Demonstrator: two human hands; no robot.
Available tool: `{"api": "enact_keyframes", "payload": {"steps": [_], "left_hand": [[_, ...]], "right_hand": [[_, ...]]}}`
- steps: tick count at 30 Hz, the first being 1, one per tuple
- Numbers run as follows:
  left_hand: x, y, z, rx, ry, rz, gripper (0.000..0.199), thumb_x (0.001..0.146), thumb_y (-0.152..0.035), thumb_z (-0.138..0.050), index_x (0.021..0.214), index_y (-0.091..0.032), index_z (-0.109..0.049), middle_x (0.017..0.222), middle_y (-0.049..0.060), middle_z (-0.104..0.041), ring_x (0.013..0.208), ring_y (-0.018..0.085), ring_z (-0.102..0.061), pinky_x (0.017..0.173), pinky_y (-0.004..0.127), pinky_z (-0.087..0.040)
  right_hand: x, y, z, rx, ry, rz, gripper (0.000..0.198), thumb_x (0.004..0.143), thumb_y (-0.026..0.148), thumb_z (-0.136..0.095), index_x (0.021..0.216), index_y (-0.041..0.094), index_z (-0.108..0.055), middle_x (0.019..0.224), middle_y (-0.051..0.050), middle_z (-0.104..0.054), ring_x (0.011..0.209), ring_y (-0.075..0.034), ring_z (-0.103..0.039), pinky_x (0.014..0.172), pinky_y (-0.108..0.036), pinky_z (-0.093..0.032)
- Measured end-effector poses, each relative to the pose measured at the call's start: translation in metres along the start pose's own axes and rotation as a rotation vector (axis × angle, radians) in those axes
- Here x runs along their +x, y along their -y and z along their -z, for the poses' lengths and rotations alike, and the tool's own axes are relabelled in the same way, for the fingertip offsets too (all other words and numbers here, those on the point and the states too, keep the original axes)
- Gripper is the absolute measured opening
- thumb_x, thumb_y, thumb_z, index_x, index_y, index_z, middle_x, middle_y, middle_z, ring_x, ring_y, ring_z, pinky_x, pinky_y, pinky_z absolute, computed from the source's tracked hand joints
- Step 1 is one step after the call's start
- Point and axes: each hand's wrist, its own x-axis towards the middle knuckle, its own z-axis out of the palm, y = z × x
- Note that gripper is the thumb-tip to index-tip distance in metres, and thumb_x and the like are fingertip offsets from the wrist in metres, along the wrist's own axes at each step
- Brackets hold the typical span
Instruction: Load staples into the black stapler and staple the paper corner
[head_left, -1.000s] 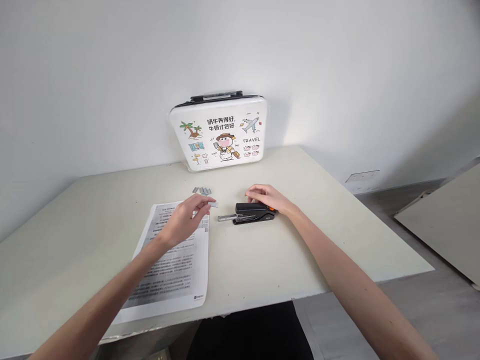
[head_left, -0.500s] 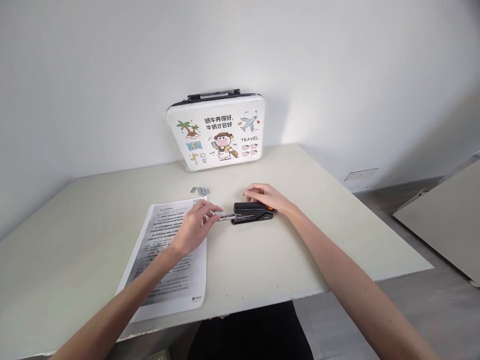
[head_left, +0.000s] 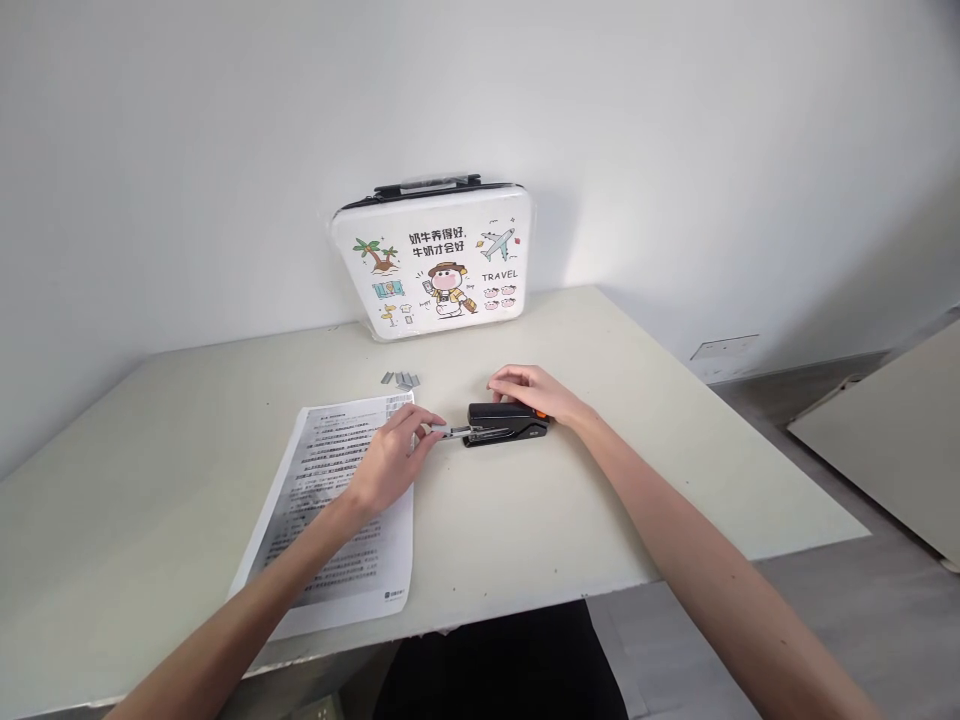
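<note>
A black stapler [head_left: 506, 422] with an orange part at its rear lies on the table, its front end facing left. A thin metal staple tray [head_left: 454, 432] sticks out of that front end. My left hand [head_left: 394, 450] is closed over the sheet's right edge, thumb and fingers pinching the tray's outer tip. On the stapler's far side and rear rests my right hand [head_left: 532, 392], fingers curled; its grip is partly hidden. Several grey staple strips [head_left: 403, 380] lie in a small group beyond my left hand.
A printed sheet of paper [head_left: 330, 540] lies under my left forearm, near the table's front edge. At the back, a white case [head_left: 442, 265] with cartoon prints and a black handle leans against the wall. The pale table [head_left: 570, 530] ends diagonally at right.
My left hand has shifted very slightly to the right, with its fingers closer around the tray's end. The stapler and my right hand look almost unchanged.
</note>
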Motion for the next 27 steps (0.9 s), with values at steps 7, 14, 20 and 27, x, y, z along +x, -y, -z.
{"api": "enact_keyframes", "payload": {"steps": [7,14,20,27], "left_hand": [[-0.0015,-0.0031,0.0,-0.005,0.03,0.016,0.022,0.104,-0.039,-0.054,0.11,-0.025,-0.071,0.108,0.006,-0.068,0.08,0.018,-0.066,0.077,0.034,-0.057],[-0.0027,0.0004,-0.0052,-0.007,-0.017,0.03,0.02,0.104,-0.034,-0.054,0.11,-0.024,-0.069,0.11,0.005,-0.069,0.083,0.018,-0.067,0.079,0.034,-0.055],[-0.0023,0.0001,-0.0066,0.013,0.007,0.032,0.018,0.104,-0.032,-0.055,0.11,-0.023,-0.07,0.108,0.004,-0.068,0.078,0.016,-0.065,0.075,0.033,-0.054],[-0.0024,-0.0033,-0.0067,0.047,0.012,0.028,0.017,0.103,-0.034,-0.059,0.109,-0.023,-0.07,0.103,0.003,-0.069,0.073,0.016,-0.065,0.073,0.032,-0.055]], "right_hand": [[0.0011,-0.0015,0.0004,0.012,0.01,-0.007,0.033,0.091,0.055,-0.071,0.098,0.023,-0.073,0.093,-0.003,-0.076,0.072,-0.015,-0.064,0.065,-0.028,-0.05],[0.001,-0.0021,0.0001,0.013,0.008,-0.006,0.032,0.091,0.055,-0.071,0.098,0.023,-0.072,0.093,-0.003,-0.076,0.071,-0.015,-0.063,0.065,-0.028,-0.05],[0.0027,-0.0043,0.0004,0.006,0.004,-0.005,0.032,0.091,0.054,-0.071,0.099,0.023,-0.073,0.093,-0.003,-0.077,0.072,-0.014,-0.063,0.067,-0.027,-0.05],[0.0018,-0.0035,-0.0004,0.022,0.007,-0.011,0.032,0.091,0.055,-0.071,0.097,0.023,-0.073,0.092,-0.002,-0.077,0.071,-0.014,-0.064,0.066,-0.027,-0.05]]}}
